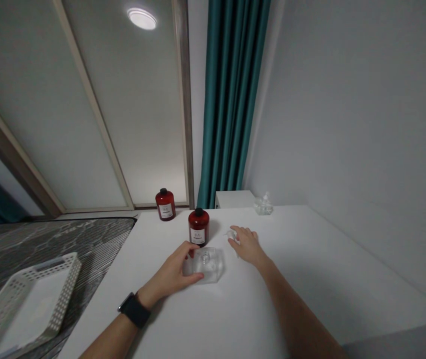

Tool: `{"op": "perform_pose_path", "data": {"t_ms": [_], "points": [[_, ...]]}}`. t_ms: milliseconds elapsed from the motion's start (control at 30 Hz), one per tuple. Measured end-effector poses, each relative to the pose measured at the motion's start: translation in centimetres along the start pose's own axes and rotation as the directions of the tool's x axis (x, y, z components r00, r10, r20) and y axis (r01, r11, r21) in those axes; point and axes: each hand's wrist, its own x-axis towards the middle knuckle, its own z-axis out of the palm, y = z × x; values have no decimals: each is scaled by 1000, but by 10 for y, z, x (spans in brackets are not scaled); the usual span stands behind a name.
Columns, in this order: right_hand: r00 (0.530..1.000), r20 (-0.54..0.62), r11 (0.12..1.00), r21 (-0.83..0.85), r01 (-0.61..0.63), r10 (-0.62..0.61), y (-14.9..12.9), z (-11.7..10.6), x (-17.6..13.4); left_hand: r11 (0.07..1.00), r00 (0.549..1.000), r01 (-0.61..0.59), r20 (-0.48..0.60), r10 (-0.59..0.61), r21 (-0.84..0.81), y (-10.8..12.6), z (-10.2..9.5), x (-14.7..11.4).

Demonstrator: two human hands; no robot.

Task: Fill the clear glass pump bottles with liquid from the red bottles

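Observation:
My left hand (178,269), with a dark watch (134,309) on its wrist, is wrapped round the left side of a clear square bottle (212,267) on the white table. That bottle has an open, threaded neck. To its right, my right hand (248,244) holds a clear and white pump head (231,234) between thumb and fingers, low over the table; part of it is hidden by the hand. Just behind the clear bottle stands a dark red bottle (199,224) with a black cap and a white label.
Another red bottle (165,204) stands at the table's far left edge. A clear bottle with a pump (263,205) is at the back right, near a white cabinet (234,198). On the lower left is a white perforated basket (54,319). A grey wall (366,149) borders the right side.

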Motion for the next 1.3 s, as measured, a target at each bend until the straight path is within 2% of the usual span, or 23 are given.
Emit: {"op": "perform_pose_path", "data": {"t_ms": [600,833,967,1133,1200,1300], "points": [[996,-43,997,10,-72,73,12,4,14,1000,1000,-14,-4,14,-1,-3,1,0],[990,-120,994,94,-62,73,12,2,12,1000,1000,-2,0,2,-2,-3,2,0],[982,-187,980,201,10,28,-2,-5,6,1000,1000,-9,-8,9,-1,-5,2,0],[971,-194,919,340,197,-136,-41,-9,-10,999,999,-38,-12,38,-12,-5,2,0],[960,-184,857,437,274,-213,-54,-9,-15,999,999,-39,-20,38,-18,-4,2,-1],[953,-180,775,555,303,-243,-63,-7,-19,999,999,-32,-22,31,-25,-2,2,-1]]}}
